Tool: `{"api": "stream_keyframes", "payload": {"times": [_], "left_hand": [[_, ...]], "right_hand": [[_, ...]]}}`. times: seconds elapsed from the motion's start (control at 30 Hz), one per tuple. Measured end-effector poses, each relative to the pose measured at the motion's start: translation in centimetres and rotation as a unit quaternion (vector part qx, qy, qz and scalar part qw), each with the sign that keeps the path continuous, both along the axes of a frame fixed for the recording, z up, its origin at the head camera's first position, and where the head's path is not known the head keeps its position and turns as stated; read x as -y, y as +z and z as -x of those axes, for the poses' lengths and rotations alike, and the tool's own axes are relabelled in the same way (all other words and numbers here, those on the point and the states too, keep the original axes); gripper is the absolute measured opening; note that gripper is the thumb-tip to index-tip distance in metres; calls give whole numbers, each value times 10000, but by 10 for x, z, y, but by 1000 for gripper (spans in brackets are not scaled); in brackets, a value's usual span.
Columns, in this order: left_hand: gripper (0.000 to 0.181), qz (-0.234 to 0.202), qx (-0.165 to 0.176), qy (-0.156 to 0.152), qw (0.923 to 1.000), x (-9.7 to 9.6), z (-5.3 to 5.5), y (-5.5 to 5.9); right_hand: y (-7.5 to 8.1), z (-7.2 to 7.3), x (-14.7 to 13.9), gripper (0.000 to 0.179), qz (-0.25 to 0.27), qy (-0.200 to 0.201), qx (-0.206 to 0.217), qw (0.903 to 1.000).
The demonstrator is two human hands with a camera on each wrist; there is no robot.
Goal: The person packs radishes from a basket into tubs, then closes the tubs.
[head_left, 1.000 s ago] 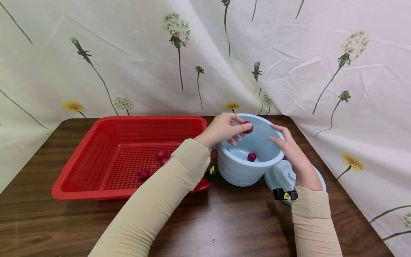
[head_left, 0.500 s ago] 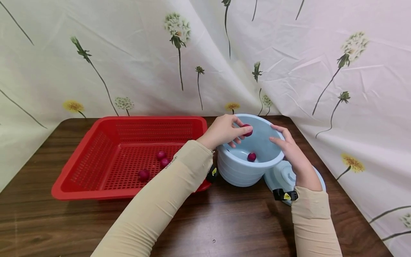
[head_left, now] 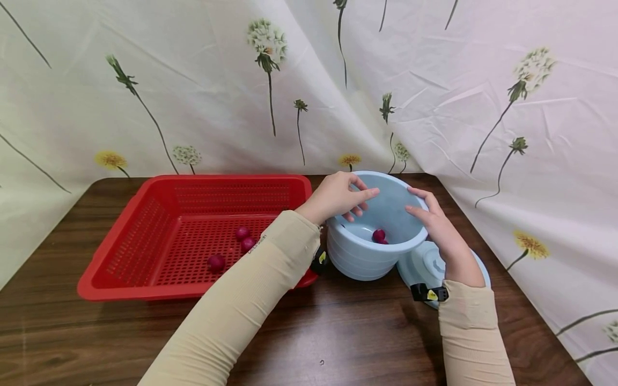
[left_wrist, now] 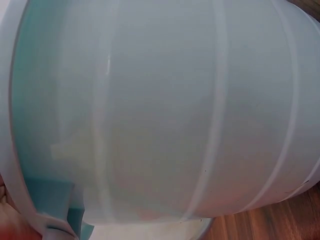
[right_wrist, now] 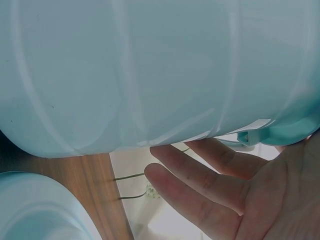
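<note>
My left hand (head_left: 340, 197) is over the left side of a light blue plastic bucket (head_left: 359, 262), its fingers spread and holding nothing. With the thumb inside the rim and the fingers along the outer wall, my right hand (head_left: 438, 222) holds the bucket's right side. In the right wrist view, the fingers (right_wrist: 200, 185) lie against the wall. Inside the bucket, a dark red, plum-like fruit (head_left: 379, 235) rests on the bottom, with part of another showing beside it. The left wrist view is filled mostly by the bucket's ribbed wall (left_wrist: 160, 110).
A red perforated basket (head_left: 145, 293) stands to the left, with dark red fruits (head_left: 215, 262) on its mesh floor; my left sleeve hides part of it. The bucket's light blue lid (head_left: 414, 264) lies on the wooden table (head_left: 338, 332) behind my right wrist. A flowered cloth (head_left: 203, 96) hangs behind.
My left hand has let go of the fruit it was pinching, and that fruit now shows partly in the bucket beside the first. The right hand and the bucket have stayed in place.
</note>
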State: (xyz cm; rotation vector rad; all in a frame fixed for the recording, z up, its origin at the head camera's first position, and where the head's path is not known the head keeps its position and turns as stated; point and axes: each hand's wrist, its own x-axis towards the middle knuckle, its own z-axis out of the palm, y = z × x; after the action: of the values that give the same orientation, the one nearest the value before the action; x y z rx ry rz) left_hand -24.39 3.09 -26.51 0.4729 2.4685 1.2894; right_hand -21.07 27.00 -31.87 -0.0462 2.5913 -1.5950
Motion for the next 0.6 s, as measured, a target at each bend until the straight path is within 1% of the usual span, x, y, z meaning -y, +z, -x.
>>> {"api": "stream_keyframes", "payload": {"times": [0.1,0.27,0.33,0.4,0.5,0.6], "left_hand": [[37,-7,-6,-28,10000,0,1,0],[38,-108,-41,-77,9999,2,2,0],[37,-280,-12,-105,9996,3,2,-2],[36,-569,81,-131,9983,4,4,-3],[35,-1016,273,-197,9943,6,6,-4],[36,-1310,528,-288,9896,12,7,-1]], "right_hand": [[1,0,1,62,-3,-13,68,10000],[2,0,2,62,-46,-33,29,10000],[3,-1,2,62,-63,-36,25,10000],[4,-2,2,63,-57,-34,41,10000],[3,-2,1,63,-57,-28,53,10000],[2,-1,2,62,-32,-20,38,10000]]}}
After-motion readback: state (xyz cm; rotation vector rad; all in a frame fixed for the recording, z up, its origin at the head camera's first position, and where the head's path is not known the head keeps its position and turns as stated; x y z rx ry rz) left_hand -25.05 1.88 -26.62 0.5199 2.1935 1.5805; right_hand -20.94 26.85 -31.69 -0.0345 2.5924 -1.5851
